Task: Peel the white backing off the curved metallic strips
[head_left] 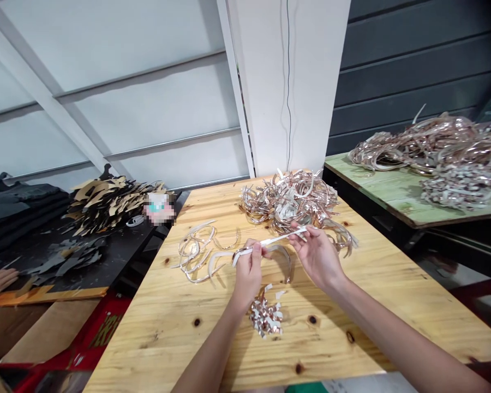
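Above the wooden table, my left hand (250,267) is closed on the near end of a narrow white strip (281,237). My right hand (317,254) pinches the other end between thumb and fingers, so the strip runs straight between them. Curved strips (286,262) with a shiny backing hang or lie around my left hand; which of them it grips I cannot tell. Below my hands lies a small heap of cut white and rose-gold scraps (265,316). Loose curled strips (196,248) rest to the left, and a large tangled pile of strips (290,196) sits behind.
On the right, a green-topped table (376,183) bears more tangled shiny strips (442,139). A dark table (123,254) at left carries tan and black cut pieces (102,202) and folded dark cloth (20,202). Another person's hand (0,284) rests there. Cardboard boxes (49,333) stand below.
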`<state>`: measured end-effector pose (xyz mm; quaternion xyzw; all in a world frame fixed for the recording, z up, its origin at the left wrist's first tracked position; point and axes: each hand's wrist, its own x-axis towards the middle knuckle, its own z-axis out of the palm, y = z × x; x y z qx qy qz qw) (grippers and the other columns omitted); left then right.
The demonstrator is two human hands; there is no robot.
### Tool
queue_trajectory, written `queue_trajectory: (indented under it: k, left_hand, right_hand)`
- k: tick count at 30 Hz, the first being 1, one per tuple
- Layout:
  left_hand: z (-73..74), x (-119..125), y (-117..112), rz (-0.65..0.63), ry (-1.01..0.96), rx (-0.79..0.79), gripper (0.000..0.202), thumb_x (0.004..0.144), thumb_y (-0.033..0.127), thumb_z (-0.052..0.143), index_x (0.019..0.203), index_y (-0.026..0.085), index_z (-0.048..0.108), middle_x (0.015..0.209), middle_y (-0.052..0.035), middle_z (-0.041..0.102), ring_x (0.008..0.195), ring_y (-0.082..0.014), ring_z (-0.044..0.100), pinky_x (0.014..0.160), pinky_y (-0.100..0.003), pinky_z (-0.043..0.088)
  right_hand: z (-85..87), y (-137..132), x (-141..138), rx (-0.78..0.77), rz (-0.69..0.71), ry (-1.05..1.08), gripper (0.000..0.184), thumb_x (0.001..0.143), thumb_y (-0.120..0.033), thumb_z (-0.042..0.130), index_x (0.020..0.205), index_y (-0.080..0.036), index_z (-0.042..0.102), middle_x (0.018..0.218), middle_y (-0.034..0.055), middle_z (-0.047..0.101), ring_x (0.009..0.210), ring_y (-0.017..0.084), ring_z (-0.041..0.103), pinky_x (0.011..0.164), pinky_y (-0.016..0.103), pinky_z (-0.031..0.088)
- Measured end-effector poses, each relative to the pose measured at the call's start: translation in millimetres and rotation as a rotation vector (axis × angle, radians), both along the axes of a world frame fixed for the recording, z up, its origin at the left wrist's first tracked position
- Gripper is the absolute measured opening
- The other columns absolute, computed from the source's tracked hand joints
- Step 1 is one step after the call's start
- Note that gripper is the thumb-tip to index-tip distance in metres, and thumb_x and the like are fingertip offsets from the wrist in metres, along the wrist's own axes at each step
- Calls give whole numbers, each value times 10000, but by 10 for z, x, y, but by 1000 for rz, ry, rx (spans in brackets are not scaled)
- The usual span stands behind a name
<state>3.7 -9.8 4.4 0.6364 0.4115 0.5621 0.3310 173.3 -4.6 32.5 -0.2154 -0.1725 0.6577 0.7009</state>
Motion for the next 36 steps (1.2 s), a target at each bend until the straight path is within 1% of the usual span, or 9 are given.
queue_trajectory:
  k: [4,8,12,17,23,26,29,33,36]
  left_hand:
    - [-29,-1,-6,-161,-267,-86,389,1028,501,472,1170,180,636,951,-72,657,835,-175,641,788,-316,553]
    - [-31,38,-13,-234,-269,-56,323,937,426,674,1154,189,641,1056,-80,670,827,-151,653,764,-275,562]
    - [-16,42,10,-165,-271,-25,250,900,374,729,1036,186,634,948,-37,665,758,-123,647,723,-241,548]
    - [28,10,24,-11,-270,-45,298,904,448,703,868,174,592,732,0,635,670,-130,636,677,-243,528]
    - [32,38,-6,52,-243,-144,374,874,497,718,762,177,559,634,19,600,598,-120,588,620,-237,482]
    - [2,-11,41,85,-279,-212,399,878,497,712,722,175,534,583,33,573,551,-103,552,583,-225,446]
    - [-16,-112,133,137,-410,-236,398,850,498,742,751,164,548,579,46,547,540,-86,524,564,-212,424]
    - [-2,-179,209,24,-461,-168,393,849,520,740,866,169,562,685,30,577,595,-93,554,592,-226,472]
    - [23,-152,191,-63,-406,-112,363,899,522,680,923,184,550,708,31,576,585,-95,560,572,-229,478]
  right_hand:
    - [-33,-38,-59,-5,128,-24,170,846,-230,686,707,-176,606,853,99,755,795,186,736,809,278,639]
    - [-82,-54,-94,-58,213,23,133,850,-183,687,741,-174,612,837,102,772,789,186,763,826,288,651]
    - [-128,-65,-105,-122,337,81,128,835,-152,693,739,-169,610,774,90,766,721,174,766,786,273,662]
    - [-123,-111,-139,-134,463,38,149,830,-163,671,692,-157,613,762,117,767,686,178,758,730,266,661]
    - [-68,-139,-156,-16,403,-114,157,826,-212,680,694,-183,600,717,63,737,652,177,721,701,295,636]
    - [-79,-196,-164,70,370,-210,194,859,-247,673,701,-203,569,662,32,708,593,178,683,610,291,588]
    - [-99,-304,-183,238,417,-385,223,909,-293,642,727,-216,539,634,23,690,561,192,654,573,305,535]
    - [-88,-432,-198,585,448,-800,194,995,-309,535,826,-214,547,873,71,716,817,216,668,793,362,513]
    - [-79,-470,-189,874,418,-1162,93,932,-234,581,843,-210,567,1091,104,640,1025,241,601,929,393,468]
